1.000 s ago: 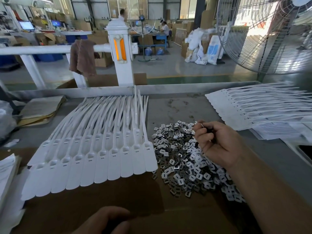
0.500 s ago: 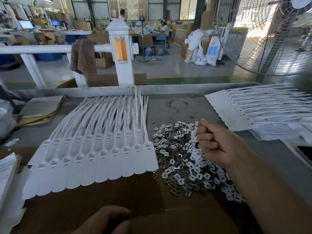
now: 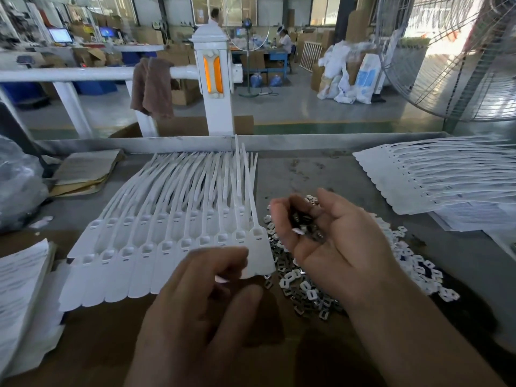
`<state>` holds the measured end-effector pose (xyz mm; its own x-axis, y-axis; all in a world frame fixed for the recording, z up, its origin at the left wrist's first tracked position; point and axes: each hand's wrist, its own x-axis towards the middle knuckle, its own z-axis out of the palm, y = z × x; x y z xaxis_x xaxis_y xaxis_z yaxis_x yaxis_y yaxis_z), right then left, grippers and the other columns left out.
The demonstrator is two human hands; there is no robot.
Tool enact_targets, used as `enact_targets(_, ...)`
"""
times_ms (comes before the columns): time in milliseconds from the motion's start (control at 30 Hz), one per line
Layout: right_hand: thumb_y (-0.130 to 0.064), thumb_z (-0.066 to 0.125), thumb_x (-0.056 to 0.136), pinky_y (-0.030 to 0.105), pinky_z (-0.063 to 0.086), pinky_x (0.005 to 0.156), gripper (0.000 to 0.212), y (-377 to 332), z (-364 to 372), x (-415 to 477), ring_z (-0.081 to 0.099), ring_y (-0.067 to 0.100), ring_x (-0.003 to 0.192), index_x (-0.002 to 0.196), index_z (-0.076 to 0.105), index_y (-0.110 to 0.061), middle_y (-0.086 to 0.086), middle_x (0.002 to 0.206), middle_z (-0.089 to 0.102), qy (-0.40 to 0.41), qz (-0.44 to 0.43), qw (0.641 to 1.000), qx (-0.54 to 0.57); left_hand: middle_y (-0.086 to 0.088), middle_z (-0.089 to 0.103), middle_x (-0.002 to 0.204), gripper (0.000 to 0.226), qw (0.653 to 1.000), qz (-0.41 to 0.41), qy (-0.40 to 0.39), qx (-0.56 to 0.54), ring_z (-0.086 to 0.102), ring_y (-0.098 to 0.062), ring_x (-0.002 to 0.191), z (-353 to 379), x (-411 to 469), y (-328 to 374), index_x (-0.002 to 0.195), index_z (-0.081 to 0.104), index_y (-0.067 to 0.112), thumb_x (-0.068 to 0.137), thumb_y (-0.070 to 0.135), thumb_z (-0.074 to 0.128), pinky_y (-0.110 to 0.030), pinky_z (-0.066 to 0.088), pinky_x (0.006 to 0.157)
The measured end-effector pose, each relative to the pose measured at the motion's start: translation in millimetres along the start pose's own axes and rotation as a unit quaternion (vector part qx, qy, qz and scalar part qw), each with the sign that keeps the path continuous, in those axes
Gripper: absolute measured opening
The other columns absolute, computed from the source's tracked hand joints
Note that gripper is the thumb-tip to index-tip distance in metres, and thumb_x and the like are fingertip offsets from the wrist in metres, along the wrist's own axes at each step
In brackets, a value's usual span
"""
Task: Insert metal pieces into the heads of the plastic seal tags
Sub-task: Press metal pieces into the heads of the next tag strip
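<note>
Metal pieces (image 3: 303, 289): loose heap of small square clips on the desk, just right of the fanned tags, spilling toward the near right
Handful (image 3: 305, 222): several of the same clips, lying in the cupped palm of the right hand
Right hand (image 3: 335, 247): palm up above the heap, fingers curled inward round the handful, thumb out to the far side
Left hand (image 3: 201, 303): near the lower middle, back toward the camera, fingers bent toward the thumb in front of the near ends of the tags; blurred, cannot tell whether anything is pinched between them
Seal tags (image 3: 156, 247): white, laid flat in an overlapping fan left of centre, flat flags toward the near edge, box-shaped heads in two rows, thin tails running to the far rim of the desk
Second batch of tags (image 3: 418, 185): overlapped at the far right, tails pointing right, resting partly on printed sheets
Desk (image 3: 293, 174): grey, stained top with a raised far rim
Brown cardboard (image 3: 97, 344): under the near ends of the tags and under both hands
Printed papers (image 3: 19, 280): stacked at the near left edge
Brown cloth (image 3: 152, 85): draped over a white rail beyond the desk
Cage fan (image 3: 446, 65): large, at the upper right
</note>
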<state>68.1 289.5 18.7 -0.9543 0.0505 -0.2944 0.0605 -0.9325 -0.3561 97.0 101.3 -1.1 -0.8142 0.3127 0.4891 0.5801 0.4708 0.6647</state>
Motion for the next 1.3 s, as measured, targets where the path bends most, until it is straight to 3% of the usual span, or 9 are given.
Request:
enact_targets(133, -0.034, 0.056, 0.099, 0.052, 0.060, 0.068, 0.051, 24.2, 12.5, -2.8, 0.069, 0.053, 0.091, 0.109, 0.063, 0.015, 0.039, 0.103, 0.066, -0.049, 0.048, 0.998, 0.014, 0.030, 0.044, 0.119, 0.035, 0.997, 0.021, 0.047, 0.058, 0.051, 0.007, 0.105, 7.9, 13.6, -11.2, 0.115, 0.045, 0.052, 0.084, 0.053, 0.062, -0.013, 0.051, 0.066)
enact_targets(333, -0.047, 0.048, 0.100, 0.060, 0.057, 0.082, 0.064, 30.7, 12.2, 2.5, 0.066, 0.054, 0.101, 0.113, 0.061, 0.014, 0.040, 0.111, 0.064, -0.103, 0.059, 0.992, 0.030, 0.023, 0.039, 0.122, 0.042, 0.991, 0.022, 0.079, 0.105, 0.049, 0.003, 0.107, 8.2, 22.9, -17.1, 0.117, 0.043, 0.047, 0.077, 0.052, 0.055, -0.013, 0.044, 0.067)
enact_targets(567, -0.049, 0.058, 0.087, 0.056, 0.056, 0.086, 0.068, 37.4, 0.8, 6.3, 0.069, 0.045, 0.100, 0.120, 0.061, 0.011, 0.034, 0.116, 0.066, -0.078, 0.069, 0.995, -0.006, -0.001, 0.052, 0.119, 0.039, 0.985, 0.026, 0.075, 0.155, 0.049, -0.014, 0.110, 14.2, 29.5, -20.5, 0.103, 0.068, 0.024, 0.078, 0.051, 0.054, -0.018, 0.037, 0.082)
enact_targets(633, -0.048, 0.061, 0.082, 0.055, 0.056, 0.085, 0.070, 36.1, -0.5, 6.1, 0.070, 0.045, 0.100, 0.119, 0.062, 0.010, 0.034, 0.118, 0.065, -0.072, 0.063, 0.995, -0.013, -0.003, 0.053, 0.119, 0.036, 0.984, 0.027, 0.070, 0.160, 0.052, -0.019, 0.109, 15.6, 30.8, -18.8, 0.101, 0.070, 0.023, 0.081, 0.050, 0.056, -0.024, 0.040, 0.080)
enact_targets(767, -0.054, 0.055, 0.091, 0.055, 0.054, 0.091, 0.069, 36.0, -3.4, 5.4, 0.067, 0.042, 0.108, 0.120, 0.063, 0.008, 0.031, 0.119, 0.066, -0.071, 0.061, 0.995, -0.022, -0.002, 0.051, 0.125, 0.027, 0.984, 0.022, 0.077, 0.159, 0.050, -0.017, 0.115, 10.5, 35.5, -19.9, 0.107, 0.068, 0.023, 0.090, 0.041, 0.058, -0.017, 0.038, 0.082)
enact_targets(900, -0.055, 0.053, 0.091, 0.053, 0.052, 0.094, 0.069, 37.5, -4.3, 5.2, 0.066, 0.041, 0.110, 0.118, 0.064, 0.008, 0.031, 0.120, 0.065, -0.066, 0.078, 0.994, -0.028, -0.010, 0.053, 0.131, 0.023, 0.976, 0.035, 0.035, 0.210, 0.052, -0.031, 0.117, 7.7, 44.4, -20.6, 0.107, 0.072, 0.022, 0.093, 0.034, 0.057, -0.036, 0.043, 0.088)
enact_targets(1000, -0.055, 0.053, 0.092, 0.050, 0.049, 0.100, 0.069, 38.3, -3.3, 3.9, 0.064, 0.042, 0.115, 0.121, 0.062, 0.007, 0.031, 0.124, 0.064, -0.061, 0.086, 0.994, -0.039, -0.006, 0.057, 0.126, 0.032, 0.975, 0.052, 0.008, 0.217, 0.054, -0.028, 0.115, 7.7, 46.3, -21.0, 0.099, 0.074, 0.025, 0.084, 0.040, 0.050, -0.042, 0.045, 0.089)
enact_targets(1167, -0.050, 0.055, 0.094, 0.042, 0.060, 0.073, 0.063, 42.8, -0.8, 3.1, 0.071, 0.038, 0.088, 0.120, 0.060, 0.007, 0.030, 0.114, 0.067, -0.054, 0.097, 0.994, -0.023, 0.006, 0.059, 0.118, 0.024, 0.984, 0.045, 0.020, 0.173, 0.055, -0.016, 0.111, 10.3, 45.8, -20.3, 0.085, 0.070, 0.027, 0.082, 0.041, 0.051, -0.040, 0.048, 0.084)
enact_targets(1300, -0.041, 0.057, 0.094, 0.043, 0.059, 0.080, 0.052, 44.3, -2.6, 3.7, 0.069, 0.037, 0.086, 0.112, 0.064, 0.008, 0.028, 0.103, 0.067, -0.045, 0.096, 0.994, -0.029, 0.020, 0.058, 0.112, 0.006, 0.992, 0.005, 0.043, 0.116, 0.056, -0.003, 0.107, 12.0, 45.4, -22.9, 0.085, 0.069, 0.031, 0.085, 0.029, 0.063, -0.013, 0.041, 0.084)
